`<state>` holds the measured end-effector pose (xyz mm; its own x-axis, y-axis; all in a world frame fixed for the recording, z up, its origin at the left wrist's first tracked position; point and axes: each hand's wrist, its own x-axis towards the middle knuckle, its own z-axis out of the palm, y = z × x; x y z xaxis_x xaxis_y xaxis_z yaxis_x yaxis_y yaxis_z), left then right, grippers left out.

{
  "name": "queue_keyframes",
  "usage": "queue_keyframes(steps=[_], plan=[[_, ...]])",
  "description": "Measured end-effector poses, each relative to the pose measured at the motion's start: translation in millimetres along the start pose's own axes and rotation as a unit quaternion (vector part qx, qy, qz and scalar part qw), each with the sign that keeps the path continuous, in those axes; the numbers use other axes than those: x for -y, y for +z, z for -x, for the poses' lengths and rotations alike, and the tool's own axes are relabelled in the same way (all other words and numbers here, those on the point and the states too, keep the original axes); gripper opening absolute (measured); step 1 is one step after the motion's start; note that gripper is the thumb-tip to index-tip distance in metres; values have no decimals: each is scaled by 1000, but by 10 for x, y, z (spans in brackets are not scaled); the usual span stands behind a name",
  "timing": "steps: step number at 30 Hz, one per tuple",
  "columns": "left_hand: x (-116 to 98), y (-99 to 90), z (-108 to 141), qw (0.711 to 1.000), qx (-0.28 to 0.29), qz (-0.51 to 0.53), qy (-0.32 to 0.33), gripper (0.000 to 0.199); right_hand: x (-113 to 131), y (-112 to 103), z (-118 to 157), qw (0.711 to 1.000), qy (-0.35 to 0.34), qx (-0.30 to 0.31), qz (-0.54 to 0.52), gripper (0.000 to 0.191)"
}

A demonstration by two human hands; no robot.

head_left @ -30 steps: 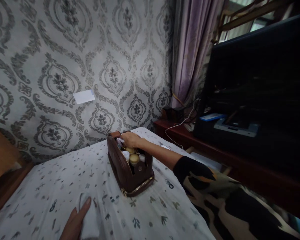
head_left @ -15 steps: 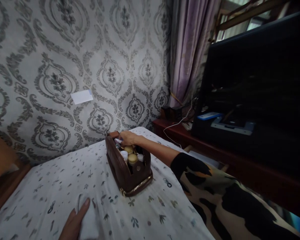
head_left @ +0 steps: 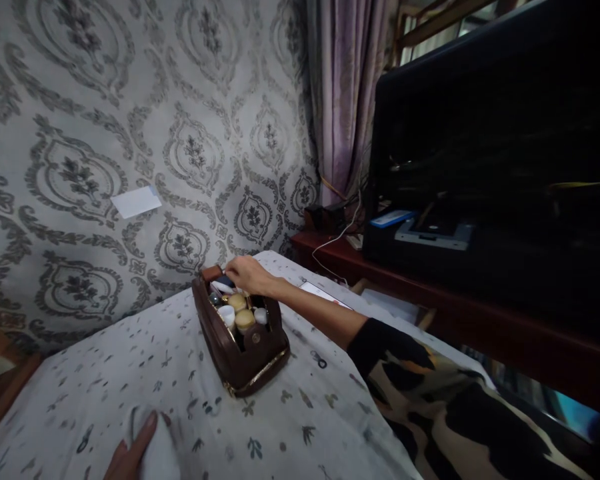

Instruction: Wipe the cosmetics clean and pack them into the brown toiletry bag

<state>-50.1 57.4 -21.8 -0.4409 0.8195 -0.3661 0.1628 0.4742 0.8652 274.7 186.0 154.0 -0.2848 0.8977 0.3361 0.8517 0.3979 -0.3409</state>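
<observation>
A brown leather toiletry bag (head_left: 220,347) stands unzipped on the bed sheet. Inside it are jars with gold lids (head_left: 245,321), a white-capped container (head_left: 227,316) and other small items. At the bag's far end is my right hand (head_left: 250,273), its fingers bent and closed over the rim beside a dark item (head_left: 225,281); what they pinch is hidden. Low in the view, my left hand (head_left: 133,453) holds a white item (head_left: 160,450) with a thin dark line near its top. Motion blurs it, and I cannot tell its kind.
The patterned sheet (head_left: 260,427) reaches to the papered wall. A phone-like thing with a lit screen (head_left: 323,293) lies behind my right forearm. On the right, a large dark screen (head_left: 480,147) stands on a red-brown desk (head_left: 330,257) with a white cable (head_left: 325,248).
My right hand has risen slightly from inside the bag to its far rim, uncovering more of the contents. The view has turned a little right. My left hand still holds the white item.
</observation>
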Motion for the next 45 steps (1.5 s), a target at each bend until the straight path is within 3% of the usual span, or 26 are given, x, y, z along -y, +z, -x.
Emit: queue_keyframes(steps=[6, 8, 12, 15, 18, 20, 22, 23, 26, 30, 39, 45], plan=[[-244, 53, 320, 991, 71, 108, -38, 59, -193, 25, 461, 990, 1, -118, -75, 29], [-302, 25, 366, 988, 82, 127, -20, 64, -259, 117, 669, 970, 12, -182, -162, 26], [-364, -138, 300, 994, 25, 69, 84, 62, -315, 329, 1075, 938, 27, -234, -254, 25], [-393, -346, 169, 980, -34, -9, 197, 52, -292, 474, 1308, 924, 48, -252, -282, 26], [-397, -573, 64, 938, -77, -153, 302, 51, -255, 635, 1472, 915, 69, -247, -313, 27], [-353, -678, 16, 886, -109, -282, 351, 56, -234, 761, 1558, 912, 76, -236, -328, 27], [-253, -708, -30, 843, -110, -377, 367, 61, -213, 892, 1630, 914, 79, -224, -330, 27], [-182, -695, -56, 836, -93, -402, 362, 65, -203, 953, 1660, 916, 77, -218, -327, 26], [64, -593, -139, 846, -34, -427, 316, 82, -173, 1095, 1717, 929, 46, -198, -309, 24], [271, -503, -202, 841, -51, -443, 305, 89, -158, 1187, 1720, 941, -22, -196, -274, 22], [182, -531, -51, 824, -149, -423, 345, 68, -175, 1210, 1695, 951, -46, -168, -256, 27], [266, -596, -234, 783, -141, -414, 442, 50, -189, 1230, 1685, 955, -43, -146, -254, 28]])
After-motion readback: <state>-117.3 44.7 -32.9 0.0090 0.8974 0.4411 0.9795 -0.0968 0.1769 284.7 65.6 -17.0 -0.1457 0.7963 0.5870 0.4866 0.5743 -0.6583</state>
